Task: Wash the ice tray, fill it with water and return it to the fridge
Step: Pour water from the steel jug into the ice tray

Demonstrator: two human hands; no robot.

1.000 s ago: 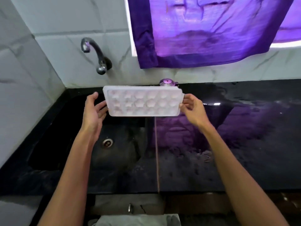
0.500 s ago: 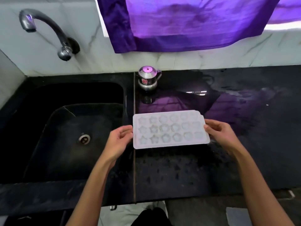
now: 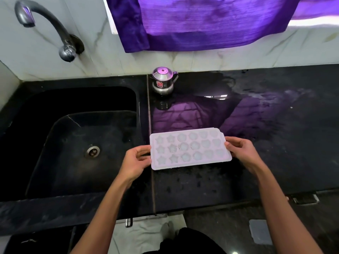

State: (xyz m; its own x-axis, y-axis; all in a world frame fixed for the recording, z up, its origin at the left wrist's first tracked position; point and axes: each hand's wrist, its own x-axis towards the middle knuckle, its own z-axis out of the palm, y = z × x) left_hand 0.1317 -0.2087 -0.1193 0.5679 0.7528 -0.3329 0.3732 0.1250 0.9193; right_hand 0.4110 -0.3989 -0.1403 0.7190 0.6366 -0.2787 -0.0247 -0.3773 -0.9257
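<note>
A white ice tray (image 3: 189,148) with star- and flower-shaped cells lies flat, open side up, over the black counter just right of the sink. My left hand (image 3: 134,161) grips its left short edge, fingers curled at the rim. My right hand (image 3: 242,150) grips its right short edge. The cells look pale and glossy; I cannot tell whether they hold water. Whether the tray touches the counter or hovers just above it is unclear.
A black sink (image 3: 77,143) with a drain (image 3: 92,151) lies to the left, under a curved tap (image 3: 45,28) on the wall. A small steel pot (image 3: 163,80) stands at the counter's back. The wet black counter (image 3: 275,134) stretches right. A purple curtain (image 3: 201,22) hangs above.
The tray came down from upright near the tap to flat and low over the counter, right of the sink. Since half a second ago it has hardly moved.
</note>
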